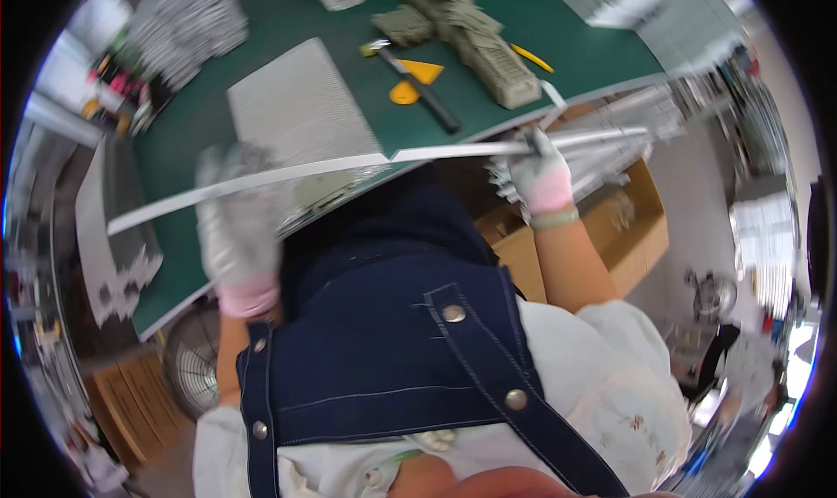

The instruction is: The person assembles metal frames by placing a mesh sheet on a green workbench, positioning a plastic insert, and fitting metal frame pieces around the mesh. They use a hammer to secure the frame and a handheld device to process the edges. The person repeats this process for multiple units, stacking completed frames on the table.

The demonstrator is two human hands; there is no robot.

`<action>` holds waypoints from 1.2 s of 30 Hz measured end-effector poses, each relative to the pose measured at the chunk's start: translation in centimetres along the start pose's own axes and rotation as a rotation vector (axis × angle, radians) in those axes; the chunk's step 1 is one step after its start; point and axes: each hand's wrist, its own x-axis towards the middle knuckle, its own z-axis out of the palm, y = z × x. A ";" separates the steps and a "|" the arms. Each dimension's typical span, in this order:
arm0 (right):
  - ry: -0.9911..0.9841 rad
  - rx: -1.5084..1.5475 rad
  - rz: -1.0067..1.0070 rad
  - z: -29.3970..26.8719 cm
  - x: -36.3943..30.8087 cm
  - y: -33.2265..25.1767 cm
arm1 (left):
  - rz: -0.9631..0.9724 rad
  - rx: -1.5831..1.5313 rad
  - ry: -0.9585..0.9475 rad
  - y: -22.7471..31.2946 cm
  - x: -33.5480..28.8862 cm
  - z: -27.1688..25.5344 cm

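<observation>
A long, narrow white strip is held in the right grip, a gloved hand whose fingers are closed around it. From there the strip is extended leftward across the near edge of the green tabletop, interrupted midway by a small V-shaped notch, and is crossed with the gloved left grip. That hand is blurred, so how far it is closed cannot be told. A ribbed grey sheet is laid just beyond the left grip. Beyond and left of the right grip, a hammer is rested over a yellow piece; nearer that grip, an olive-coloured bundle is seen. A cardboard box is placed below the right grip.
</observation>
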 end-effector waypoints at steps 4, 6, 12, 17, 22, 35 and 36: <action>-0.282 -0.415 -0.071 2.1 -5.3 0.5 | -0.014 0.183 -0.201 0.8 -0.6 -1.5; -0.271 -1.130 -0.689 2.0 -6.3 -0.3 | 0.017 0.444 -0.082 2.9 -0.5 -1.8; -0.829 -1.053 -0.727 9.3 -13.2 4.0 | -0.247 1.017 -0.109 4.2 -3.8 -2.0; -1.140 -1.501 -0.273 11.6 -12.7 8.0 | -0.174 1.252 0.072 3.1 -3.5 -4.7; -0.881 -2.103 -0.605 10.5 -3.5 13.9 | 0.006 1.695 0.067 -0.6 4.0 -9.8; -0.636 -1.779 -0.322 6.8 -6.9 13.0 | -0.627 1.652 -0.051 1.8 -4.1 -9.7; -0.616 -1.725 -0.257 6.3 -7.2 13.0 | -0.537 1.458 -0.053 0.1 -4.9 -12.1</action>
